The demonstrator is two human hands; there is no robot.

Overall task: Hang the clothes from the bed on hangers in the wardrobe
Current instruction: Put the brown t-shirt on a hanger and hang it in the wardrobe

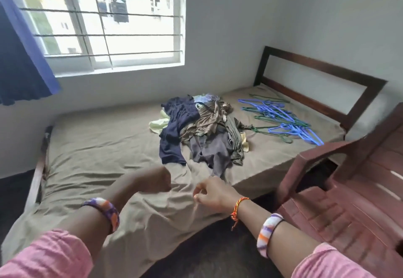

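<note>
Behind blurred hands [183, 187], jumbled clothes [202, 129].

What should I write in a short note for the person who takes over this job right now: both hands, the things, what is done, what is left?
Left hand: over the near part of the bed, fingers curled; blurred, whether it holds the sheet cannot be told.
Right hand: beside it, fingers loosely curled, no garment in it.
Pile of clothes: in the middle of the bed, untouched.
Hangers, blue and green: loose on the bed, to the right of the pile, near the headboard.
Wardrobe: not in view.
Done: nothing visible.
Left: put every garment on a hanger and hang it.
</note>
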